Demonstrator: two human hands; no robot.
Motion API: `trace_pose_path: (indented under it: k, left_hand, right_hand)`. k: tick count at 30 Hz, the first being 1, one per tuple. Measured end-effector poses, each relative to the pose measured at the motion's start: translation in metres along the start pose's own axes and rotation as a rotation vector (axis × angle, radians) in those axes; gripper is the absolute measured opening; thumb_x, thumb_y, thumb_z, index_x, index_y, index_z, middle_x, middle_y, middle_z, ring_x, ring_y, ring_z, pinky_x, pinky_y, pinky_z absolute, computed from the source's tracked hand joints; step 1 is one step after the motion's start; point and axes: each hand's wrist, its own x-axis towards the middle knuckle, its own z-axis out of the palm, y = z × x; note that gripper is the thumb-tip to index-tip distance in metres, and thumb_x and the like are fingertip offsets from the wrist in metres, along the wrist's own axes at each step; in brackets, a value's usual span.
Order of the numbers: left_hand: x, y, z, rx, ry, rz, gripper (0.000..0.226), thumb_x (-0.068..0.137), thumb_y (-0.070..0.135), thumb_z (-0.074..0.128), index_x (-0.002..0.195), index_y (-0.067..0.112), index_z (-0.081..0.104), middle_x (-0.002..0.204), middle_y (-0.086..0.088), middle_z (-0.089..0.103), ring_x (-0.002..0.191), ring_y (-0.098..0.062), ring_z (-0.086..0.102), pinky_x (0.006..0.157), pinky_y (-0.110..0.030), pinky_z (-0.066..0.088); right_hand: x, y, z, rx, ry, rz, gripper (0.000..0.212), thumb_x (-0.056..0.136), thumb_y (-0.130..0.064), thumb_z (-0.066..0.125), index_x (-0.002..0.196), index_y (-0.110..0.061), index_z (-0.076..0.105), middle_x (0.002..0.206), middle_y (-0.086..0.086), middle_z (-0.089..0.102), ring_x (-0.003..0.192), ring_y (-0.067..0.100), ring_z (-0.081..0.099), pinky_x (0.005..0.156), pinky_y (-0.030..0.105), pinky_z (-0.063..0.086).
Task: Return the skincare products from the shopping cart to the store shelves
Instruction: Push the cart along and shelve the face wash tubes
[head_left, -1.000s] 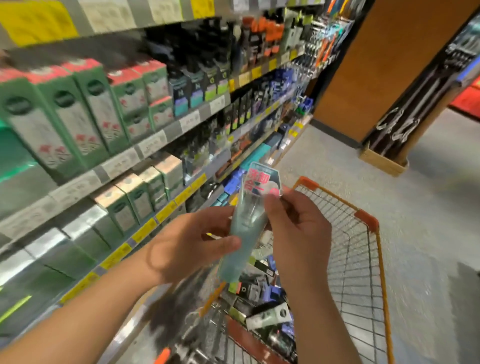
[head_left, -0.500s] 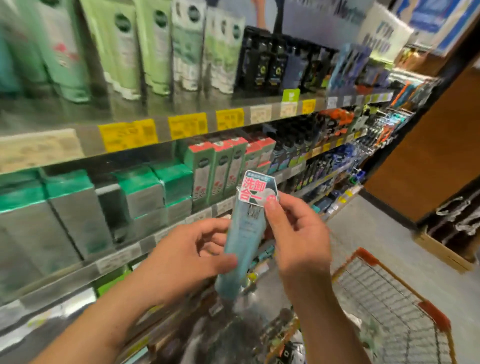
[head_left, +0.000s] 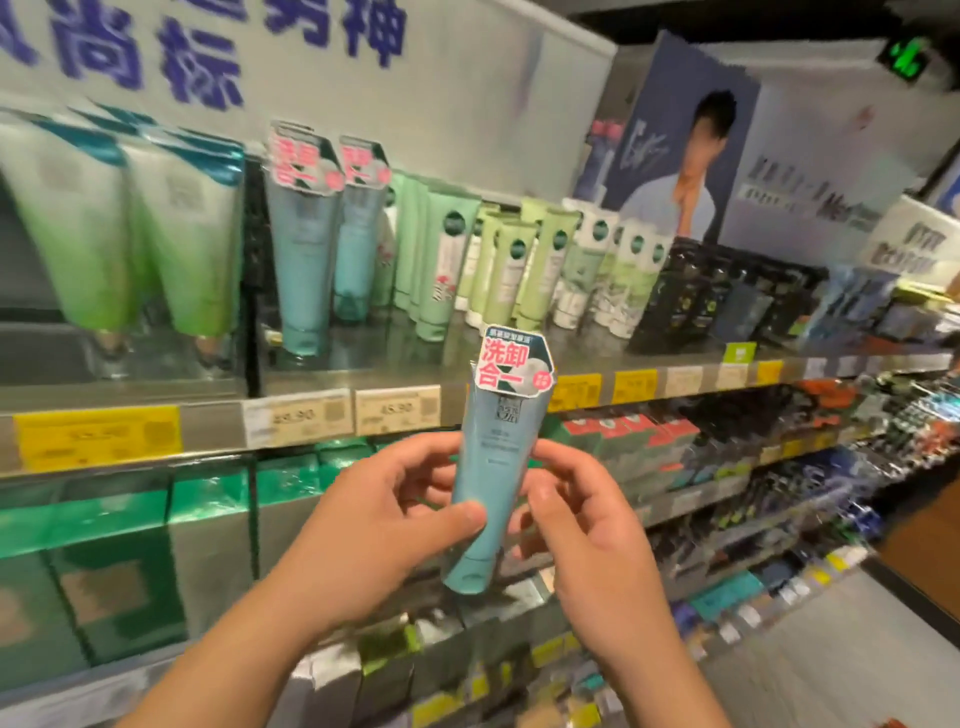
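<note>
I hold a light blue skincare tube upright in front of the shelves, cap down, with a pink and white tag on its top. My left hand grips its lower half with the thumb across the front. My right hand holds its right side with curled fingers. Two matching blue tubes with the same tags stand on the top shelf, up and to the left of the held tube. The shopping cart is out of view.
Green tubes stand left of the matching pair, pale green and white tubes to the right, then dark bottles. Green boxes fill the shelf below. Yellow price tags line the shelf edges. A poster stands behind.
The view has risen from the cart and lower shelves to the top shelf. My right hand slid from the tube's tag down to its side. The tube stays in both hands.
</note>
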Motion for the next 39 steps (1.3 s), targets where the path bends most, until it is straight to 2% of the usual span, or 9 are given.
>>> trace_pose_path:
  k: [3,6,10,15,18,23,26,32,39]
  left_hand:
    - [0.001,0.012,-0.021,0.036,0.093,0.057,0.052,0.068,0.027,0.085,0.119,0.028,0.073,0.105,-0.001,0.078,0.091,-0.014,0.070,0.085,-0.029,0.058]
    - [0.004,0.024,-0.038,0.084,0.170,0.117,0.049,0.068,0.025,0.083,0.115,0.036,0.073,0.105,0.004,0.078,0.093,-0.012,0.072,0.083,-0.025,0.056]
    - [0.009,0.036,-0.054,0.147,0.266,0.156,0.051,0.070,0.025,0.080,0.119,0.032,0.070,0.105,0.007,0.078,0.097,-0.014,0.073,0.087,-0.031,0.058]
    - [0.014,0.049,-0.066,0.241,0.341,0.189,0.046,0.073,0.035,0.074,0.117,0.044,0.067,0.105,0.021,0.076,0.098,-0.001,0.072,0.092,-0.030,0.056]
    - [0.018,0.052,-0.071,0.198,0.346,0.180,0.042,0.075,0.036,0.070,0.116,0.047,0.066,0.108,0.025,0.075,0.103,0.002,0.070,0.095,-0.029,0.055]
    - [0.020,0.054,-0.079,0.199,0.340,0.153,0.035,0.094,0.024,0.072,0.122,0.043,0.066,0.112,0.028,0.073,0.107,0.008,0.066,0.099,-0.025,0.054]
    - [0.022,0.056,-0.084,0.163,0.345,0.148,0.039,0.089,0.043,0.066,0.127,0.043,0.064,0.117,0.026,0.072,0.114,0.007,0.064,0.105,-0.032,0.051]
    - [0.027,0.058,-0.090,0.105,0.347,0.146,0.040,0.092,0.047,0.060,0.132,0.042,0.062,0.120,0.028,0.070,0.116,0.008,0.062,0.109,-0.037,0.049]
    - [0.032,0.055,-0.095,0.051,0.319,0.146,0.064,0.072,0.069,0.057,0.131,0.044,0.062,0.123,0.023,0.070,0.120,0.004,0.062,0.112,-0.040,0.047]
  right_hand:
    - [0.006,-0.010,0.022,-0.048,-0.147,-0.022,0.034,0.082,-0.040,0.069,0.115,-0.050,0.066,0.103,-0.004,0.073,0.080,0.009,0.063,0.075,0.031,0.057]
    - [0.016,-0.026,0.046,-0.123,-0.226,-0.053,0.045,0.075,-0.031,0.076,0.117,-0.043,0.066,0.102,-0.008,0.073,0.069,0.008,0.054,0.065,0.025,0.051]
    - [0.033,-0.038,0.073,-0.261,-0.171,-0.140,0.046,0.069,-0.037,0.082,0.112,-0.038,0.067,0.092,-0.008,0.074,0.064,0.004,0.056,0.060,0.026,0.048]
    - [0.052,-0.055,0.094,-0.277,-0.101,-0.139,0.036,0.076,-0.014,0.084,0.103,-0.029,0.066,0.083,-0.015,0.076,0.064,0.000,0.066,0.060,0.022,0.054]
    - [0.061,-0.063,0.101,-0.305,-0.069,-0.137,0.036,0.079,-0.014,0.083,0.103,-0.032,0.064,0.083,-0.021,0.075,0.066,0.001,0.069,0.062,0.023,0.057]
    - [0.080,-0.072,0.105,-0.317,0.006,-0.152,0.030,0.078,-0.021,0.085,0.101,-0.027,0.066,0.064,-0.022,0.066,0.054,-0.002,0.057,0.052,0.012,0.042]
    - [0.094,-0.080,0.103,-0.365,0.038,-0.164,0.028,0.078,-0.025,0.084,0.099,-0.025,0.066,0.059,-0.030,0.059,0.054,-0.005,0.056,0.051,0.009,0.039]
    - [0.122,-0.084,0.109,-0.424,0.092,-0.126,0.044,0.078,-0.029,0.084,0.114,-0.029,0.059,0.081,-0.011,0.070,0.062,-0.006,0.062,0.055,0.013,0.043]
    - [0.144,-0.075,0.124,-0.536,0.094,-0.100,0.051,0.075,-0.034,0.086,0.116,-0.031,0.056,0.087,-0.012,0.071,0.077,-0.001,0.067,0.060,0.015,0.049]
